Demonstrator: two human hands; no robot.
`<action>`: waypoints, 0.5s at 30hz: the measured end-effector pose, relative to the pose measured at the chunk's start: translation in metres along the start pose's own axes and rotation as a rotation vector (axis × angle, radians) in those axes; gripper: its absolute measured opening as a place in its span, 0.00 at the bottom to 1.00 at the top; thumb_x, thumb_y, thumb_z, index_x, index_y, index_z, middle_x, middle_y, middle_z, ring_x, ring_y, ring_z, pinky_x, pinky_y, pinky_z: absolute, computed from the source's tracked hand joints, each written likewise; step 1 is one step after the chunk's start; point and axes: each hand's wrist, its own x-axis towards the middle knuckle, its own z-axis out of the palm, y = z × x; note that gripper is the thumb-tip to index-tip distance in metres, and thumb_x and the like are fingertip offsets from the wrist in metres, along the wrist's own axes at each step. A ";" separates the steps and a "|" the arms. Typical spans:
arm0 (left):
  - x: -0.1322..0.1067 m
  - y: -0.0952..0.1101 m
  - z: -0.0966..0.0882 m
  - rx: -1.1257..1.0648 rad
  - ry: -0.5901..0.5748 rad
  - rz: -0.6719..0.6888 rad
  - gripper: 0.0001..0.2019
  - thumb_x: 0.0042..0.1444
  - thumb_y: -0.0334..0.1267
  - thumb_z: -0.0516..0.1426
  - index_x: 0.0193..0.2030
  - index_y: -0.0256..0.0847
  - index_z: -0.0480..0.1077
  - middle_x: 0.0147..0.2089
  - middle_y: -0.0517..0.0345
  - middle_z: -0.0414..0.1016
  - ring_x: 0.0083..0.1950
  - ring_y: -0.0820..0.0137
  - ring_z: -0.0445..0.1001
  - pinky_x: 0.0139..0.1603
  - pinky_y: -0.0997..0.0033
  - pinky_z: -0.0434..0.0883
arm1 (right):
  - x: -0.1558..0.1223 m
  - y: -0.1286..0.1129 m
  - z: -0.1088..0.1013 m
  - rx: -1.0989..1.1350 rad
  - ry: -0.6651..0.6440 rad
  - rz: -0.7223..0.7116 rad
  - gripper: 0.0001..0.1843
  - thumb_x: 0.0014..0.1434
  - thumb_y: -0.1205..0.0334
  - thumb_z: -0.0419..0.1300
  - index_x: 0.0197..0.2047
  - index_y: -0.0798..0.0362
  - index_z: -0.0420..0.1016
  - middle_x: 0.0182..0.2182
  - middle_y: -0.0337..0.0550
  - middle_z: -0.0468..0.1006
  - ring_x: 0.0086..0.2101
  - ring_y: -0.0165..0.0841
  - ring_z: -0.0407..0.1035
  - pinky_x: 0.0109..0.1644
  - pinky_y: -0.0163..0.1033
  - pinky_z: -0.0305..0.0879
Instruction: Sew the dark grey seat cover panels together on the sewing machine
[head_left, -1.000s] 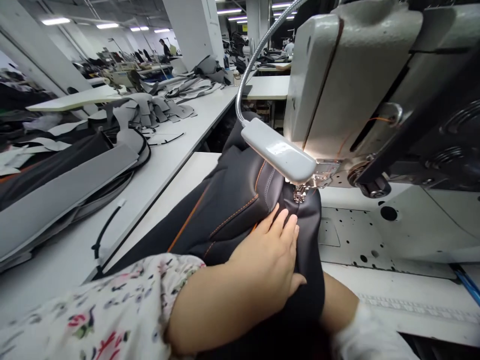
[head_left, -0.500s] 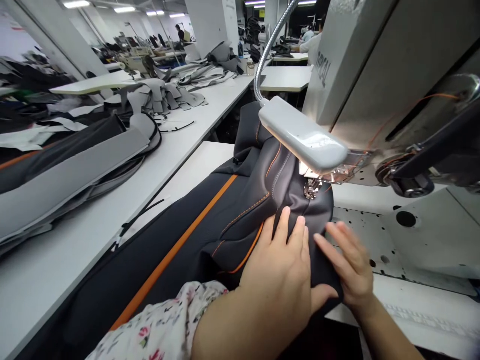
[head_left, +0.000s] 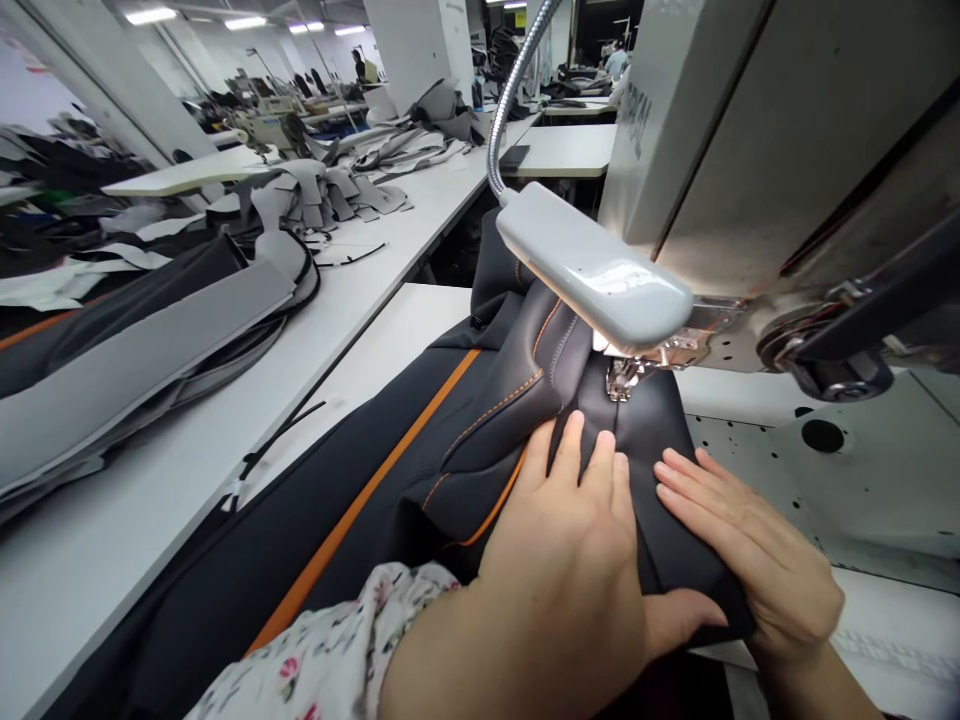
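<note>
A black seat cover [head_left: 480,400] with orange piping and orange stitching lies across the sewing table, part of it under the presser foot [head_left: 621,380] of the sewing machine [head_left: 720,150]. My left hand [head_left: 574,530] rests flat on the cover just in front of the foot, fingers spread. Beside it on the right, my right hand [head_left: 750,540] lies flat on the cover's right edge, fingers stretched out. The needle is too small to make out. A white lamp [head_left: 596,270] on a bendy metal neck lights the foot from the left.
Grey and black cut pieces [head_left: 142,370] are piled on the long white table [head_left: 330,310] to the left. A thin black cord [head_left: 277,440] lies near its edge. The machine's metal bed [head_left: 787,480] with holes is on the right. People work far back.
My right hand has moved right and come down flat on the cover. The cover near the foot has been spread out and is smoother. My left hand has hardly moved.
</note>
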 end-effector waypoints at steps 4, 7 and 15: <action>0.006 -0.005 0.000 0.003 0.003 -0.006 0.48 0.54 0.78 0.56 0.60 0.30 0.77 0.63 0.38 0.77 0.67 0.39 0.73 0.71 0.41 0.63 | 0.007 0.003 -0.001 -0.022 0.026 0.006 0.29 0.76 0.48 0.47 0.68 0.58 0.71 0.59 0.59 0.79 0.62 0.48 0.72 0.70 0.57 0.66; 0.009 -0.013 -0.001 -0.008 -0.027 0.000 0.49 0.57 0.78 0.53 0.63 0.29 0.75 0.67 0.31 0.72 0.70 0.37 0.69 0.72 0.38 0.61 | 0.012 0.004 0.000 -0.035 0.051 0.023 0.27 0.77 0.51 0.47 0.67 0.59 0.72 0.58 0.59 0.79 0.62 0.48 0.72 0.70 0.57 0.67; 0.019 -0.037 -0.003 -0.130 -0.218 0.035 0.50 0.60 0.76 0.50 0.72 0.33 0.65 0.75 0.24 0.57 0.77 0.36 0.56 0.74 0.34 0.57 | 0.027 0.009 0.002 -0.086 0.065 -0.002 0.23 0.76 0.56 0.50 0.64 0.61 0.74 0.57 0.62 0.80 0.61 0.49 0.73 0.67 0.59 0.70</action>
